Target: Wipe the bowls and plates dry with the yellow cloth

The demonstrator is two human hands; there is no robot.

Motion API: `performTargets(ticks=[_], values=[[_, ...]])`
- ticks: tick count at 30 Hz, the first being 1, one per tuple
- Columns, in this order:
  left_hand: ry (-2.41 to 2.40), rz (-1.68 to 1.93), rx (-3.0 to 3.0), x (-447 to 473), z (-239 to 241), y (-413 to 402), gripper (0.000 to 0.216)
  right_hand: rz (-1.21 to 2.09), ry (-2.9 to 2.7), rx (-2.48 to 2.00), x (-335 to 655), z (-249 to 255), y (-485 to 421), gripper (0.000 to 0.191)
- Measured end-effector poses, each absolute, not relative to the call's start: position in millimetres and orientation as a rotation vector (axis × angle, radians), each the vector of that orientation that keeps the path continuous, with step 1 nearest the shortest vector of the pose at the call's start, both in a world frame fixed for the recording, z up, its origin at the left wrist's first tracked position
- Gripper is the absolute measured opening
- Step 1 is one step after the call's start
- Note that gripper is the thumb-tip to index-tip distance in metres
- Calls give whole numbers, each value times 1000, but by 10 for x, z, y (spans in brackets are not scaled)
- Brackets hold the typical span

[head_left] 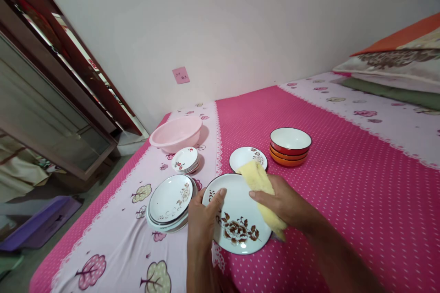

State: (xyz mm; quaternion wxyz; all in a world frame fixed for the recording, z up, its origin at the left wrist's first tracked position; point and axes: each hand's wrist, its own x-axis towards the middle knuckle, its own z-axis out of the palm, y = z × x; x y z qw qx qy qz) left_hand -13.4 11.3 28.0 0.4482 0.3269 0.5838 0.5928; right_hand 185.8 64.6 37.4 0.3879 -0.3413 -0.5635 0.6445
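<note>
Our left hand [202, 219] grips the plate [237, 219] by its rim; our right hand [282, 203] presses a yellow cloth [256, 178] onto it, bowls [290, 146] nearby.

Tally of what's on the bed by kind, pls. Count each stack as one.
Pink plastic basin: 1
Stack of small white floral saucers: 1
Stack of larger white floral plates: 1
Loose white floral plates: 2, small plate and large plate in left hand
Stack of red and orange bowls: 1
Yellow cloth in right hand: 1
Total: 7
</note>
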Motion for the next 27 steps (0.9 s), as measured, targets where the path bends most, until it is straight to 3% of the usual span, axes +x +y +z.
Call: performTargets(ticks=[14,21,27], values=[[1148,1346,822,-178,338,24,59,1645,-1387,-948,1887,275,705,38],[1165,1386,921,-259,347,-3,40,1582,-1376,-1002,1938,302,716,34],[1265,1441,902,-213,322,46,38,1580,-1393,-1019,1913,325,696,32]])
